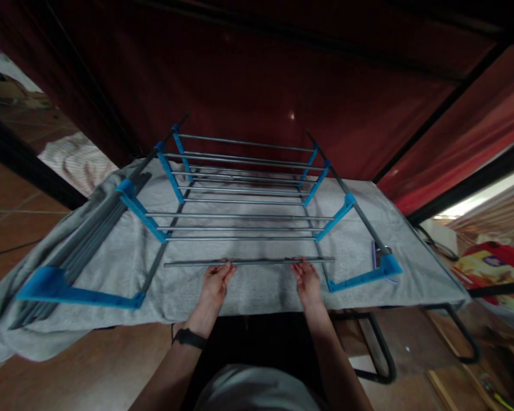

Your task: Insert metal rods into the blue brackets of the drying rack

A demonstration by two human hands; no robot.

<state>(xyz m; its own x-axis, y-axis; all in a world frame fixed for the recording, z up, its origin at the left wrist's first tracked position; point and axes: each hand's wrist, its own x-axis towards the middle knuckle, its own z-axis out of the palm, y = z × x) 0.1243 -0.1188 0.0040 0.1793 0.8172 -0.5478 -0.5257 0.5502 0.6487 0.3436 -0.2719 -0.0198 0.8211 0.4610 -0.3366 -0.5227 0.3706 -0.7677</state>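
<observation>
A grey metal rod (257,262) lies crosswise in front of me, held at both ends of its middle stretch. My left hand (215,283) pinches it left of centre, my right hand (307,279) pinches it right of centre. Beyond the rod stands a folding drying rack (244,194) with several grey rails set between blue plastic brackets. A blue end bracket (362,278) sits just right of my right hand; another long blue bracket (79,294) lies to the left. The rod is not seated in either front bracket.
The rack rests on a grey towel (257,297) spread over a table with black tubular legs (381,354). A bundle of loose grey rods (81,245) lies at the left. A dark red wall stands behind; tiled floor lies left and below.
</observation>
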